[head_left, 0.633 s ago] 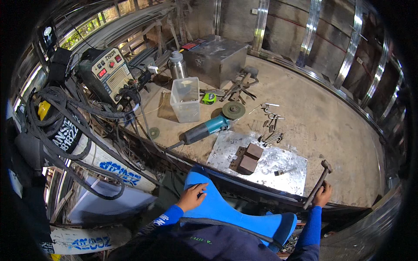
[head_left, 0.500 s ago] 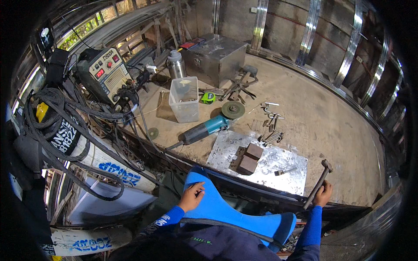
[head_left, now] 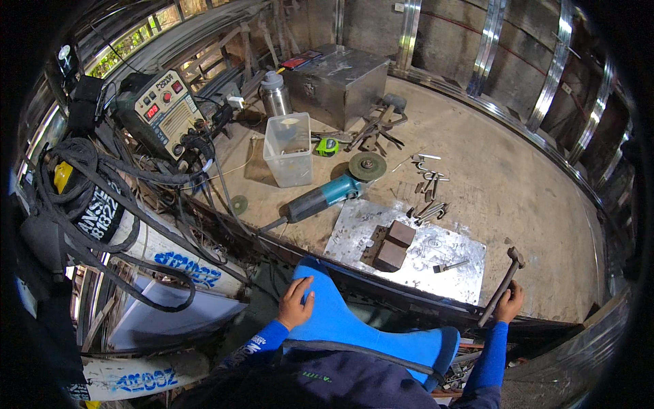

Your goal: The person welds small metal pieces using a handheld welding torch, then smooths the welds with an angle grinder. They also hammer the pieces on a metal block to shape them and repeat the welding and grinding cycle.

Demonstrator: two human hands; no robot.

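Observation:
My left hand (head_left: 296,305) lies on the blue cloth (head_left: 340,327) over my lap, its fingers stretched out and holding nothing. By the table's front right edge, my right hand (head_left: 509,303) has its fingers round the handle of a hammer (head_left: 503,281). The hammer slants across the edge, head toward the far side. Left of it, a brown metal block (head_left: 394,247) with a step in it sits on a silver sheet-metal plate (head_left: 347,228) bearing handwritten marks. A small metal piece with a rod (head_left: 451,266) rests on the same plate. Several bent metal rods (head_left: 430,213) lie just beyond.
An angle grinder (head_left: 330,194) lies mid-table, beside a clear plastic tub (head_left: 289,163) and a green tape measure (head_left: 328,147). Behind are clamps (head_left: 375,133), a metal box (head_left: 344,85) and a steel bottle (head_left: 275,95). A welding machine (head_left: 160,112), cables and gas cylinders (head_left: 163,245) crowd the left.
My left hand's curled fingers have straightened out over the blue cloth. My right hand and the hammer have shifted slightly in the picture; the view itself has moved a little.

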